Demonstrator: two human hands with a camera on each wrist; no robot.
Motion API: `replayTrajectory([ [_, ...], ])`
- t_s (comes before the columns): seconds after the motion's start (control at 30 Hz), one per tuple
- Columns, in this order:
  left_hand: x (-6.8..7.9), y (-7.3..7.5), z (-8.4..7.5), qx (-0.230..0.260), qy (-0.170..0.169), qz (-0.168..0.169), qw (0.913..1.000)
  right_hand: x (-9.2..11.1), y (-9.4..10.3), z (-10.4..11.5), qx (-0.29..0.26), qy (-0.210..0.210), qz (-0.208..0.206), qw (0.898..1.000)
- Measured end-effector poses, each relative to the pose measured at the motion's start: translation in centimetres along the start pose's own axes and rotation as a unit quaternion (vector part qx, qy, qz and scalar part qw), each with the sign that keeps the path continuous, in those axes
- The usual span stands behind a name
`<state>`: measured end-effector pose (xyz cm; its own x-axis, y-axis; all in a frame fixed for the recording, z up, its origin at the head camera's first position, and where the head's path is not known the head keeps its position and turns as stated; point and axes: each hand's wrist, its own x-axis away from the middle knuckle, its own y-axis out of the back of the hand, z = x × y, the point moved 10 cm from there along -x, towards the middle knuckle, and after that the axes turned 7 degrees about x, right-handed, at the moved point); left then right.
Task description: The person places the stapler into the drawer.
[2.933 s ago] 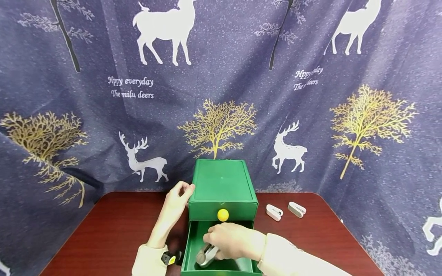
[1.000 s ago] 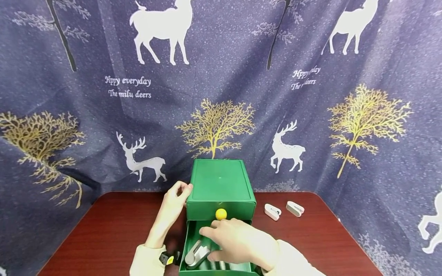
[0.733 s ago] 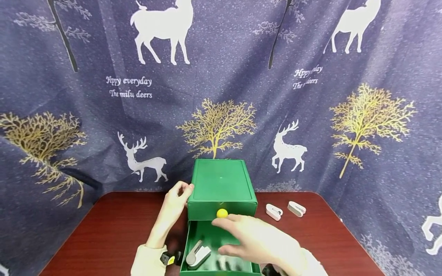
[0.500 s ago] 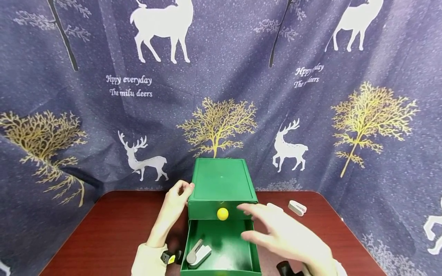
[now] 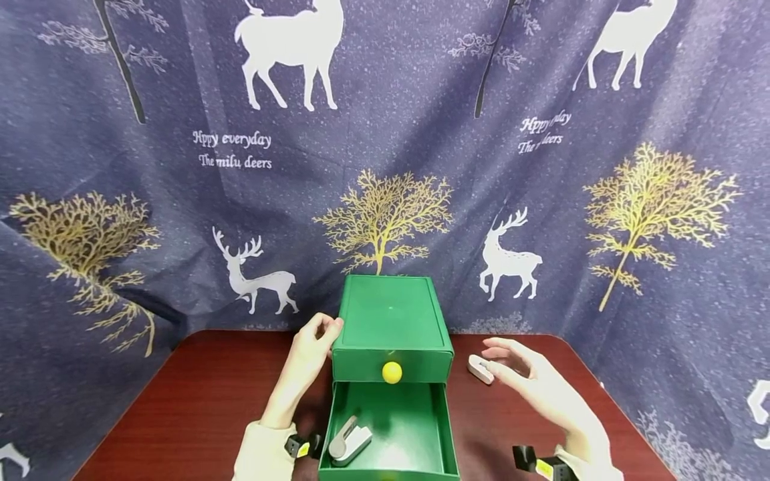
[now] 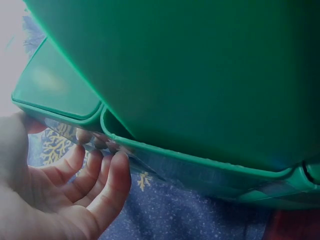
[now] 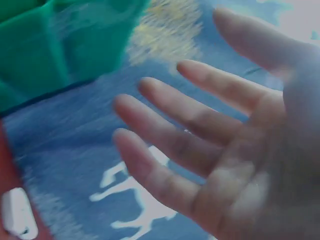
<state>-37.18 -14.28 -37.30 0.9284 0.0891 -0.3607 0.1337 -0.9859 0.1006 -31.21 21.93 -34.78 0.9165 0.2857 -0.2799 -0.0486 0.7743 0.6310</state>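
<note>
A green two-drawer box [image 5: 391, 310] stands on the table, its upper drawer with a yellow knob [image 5: 392, 373] pushed in. Its lower drawer [image 5: 415, 434] is pulled out, and a grey-and-white mini stapler [image 5: 350, 441] lies at the left inside. My left hand [image 5: 309, 347] rests its fingertips against the box's left side, as the left wrist view [image 6: 75, 190] also shows. To the right of the box, my right hand [image 5: 541, 384] hovers with spread fingers, holding nothing. A white mini stapler [image 5: 480, 369] lies by its fingertips; a second one there is hidden behind the hand.
The dark red wooden table [image 5: 198, 401] extends to both sides of the box. A dark blue curtain [image 5: 385, 133] printed with deer and trees hangs directly behind the table.
My right hand let go of the grey-and-white mini stapler in the lower drawer, then moved out and right toward the white staplers on the table. My left hand stayed at the box's side.
</note>
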Motion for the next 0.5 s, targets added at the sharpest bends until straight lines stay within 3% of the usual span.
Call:
replayTrajectory([
  [0.07, 0.1, 0.0, -0.1, 0.000, 0.007, -0.001, 1.0000, -0.5, -0.3, -1.5, -0.029, 0.009, -0.010, 0.999],
  [0.27, 0.4, -0.1, -0.7, -0.009, 0.015, -0.004, 0.9998, -1.8, -0.7, -6.5, -0.053, -0.034, -0.061, 0.996],
  [0.33, 0.1, -0.1, 0.0, -0.006, 0.007, -0.001, 1.0000, -2.3, -0.7, -7.9, -0.056, -0.038, -0.078, 0.995],
  [0.5, 0.0, 0.1, -0.1, -0.009, -0.009, 0.001, 0.9999, -3.2, -0.8, -11.0, -0.059, -0.072, -0.124, 0.988],
])
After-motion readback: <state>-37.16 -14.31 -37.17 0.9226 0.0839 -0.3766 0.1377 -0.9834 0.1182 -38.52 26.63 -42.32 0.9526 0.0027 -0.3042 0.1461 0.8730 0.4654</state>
